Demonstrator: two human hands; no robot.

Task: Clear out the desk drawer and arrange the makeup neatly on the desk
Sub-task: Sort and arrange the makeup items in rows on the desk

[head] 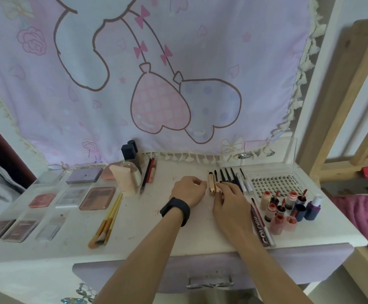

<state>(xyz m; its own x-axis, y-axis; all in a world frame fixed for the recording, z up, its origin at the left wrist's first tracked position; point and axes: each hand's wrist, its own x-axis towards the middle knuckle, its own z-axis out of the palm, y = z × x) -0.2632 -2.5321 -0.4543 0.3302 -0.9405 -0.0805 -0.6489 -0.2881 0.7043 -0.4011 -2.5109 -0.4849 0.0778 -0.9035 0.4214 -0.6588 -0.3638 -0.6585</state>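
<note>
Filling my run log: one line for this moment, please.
left hand curled beside gold tube | right hand touching second gold tube

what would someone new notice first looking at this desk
The big pastel cartoon cloth hanging behind the desk fills the upper view. Mid-desk, the left hand, wearing a black wristband, and the right hand meet at two gold tubes. Palettes lie in rows on the left; small bottles cluster on the right.

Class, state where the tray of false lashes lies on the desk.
Head view: the lash tray lies back right, right of the black pencils, behind the small bottles.
</note>
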